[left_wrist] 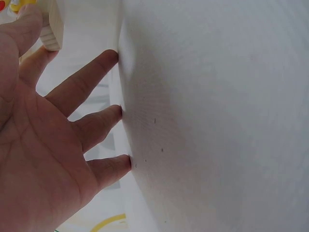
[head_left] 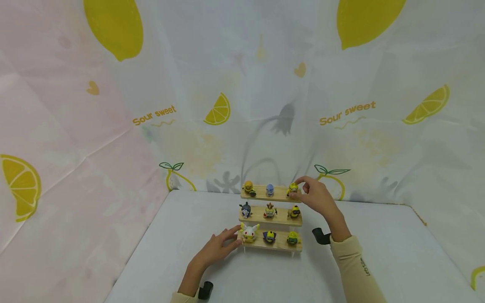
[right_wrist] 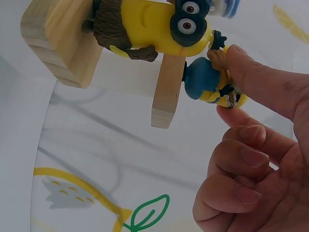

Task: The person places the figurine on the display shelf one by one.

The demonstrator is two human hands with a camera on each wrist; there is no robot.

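A three-tier wooden display stand (head_left: 280, 246) holds several small figurines. At its top right, my right hand (head_left: 316, 195) pinches a yellow minion figurine (right_wrist: 212, 82) between thumb and index finger. That figurine, in blue overalls, touches the top plank (right_wrist: 168, 94). My left hand (head_left: 217, 248) is at the left end of the bottom plank, thumb and index finger on either side of the plank's end (left_wrist: 52, 29). Its other fingers (left_wrist: 84, 79) spread out and touch the white tabletop. A white, big-eared figurine (head_left: 249, 232) sits right beside the left fingertips.
On the middle tier, a brown-clad minion (right_wrist: 149, 26) stands just below the pinched figurine. Other figurines, including a blue one (head_left: 270, 190) and a purple-caped one (head_left: 270, 237), share the planks. Behind the white table (head_left: 182, 219) hangs a lemon-print cloth (head_left: 257, 84).
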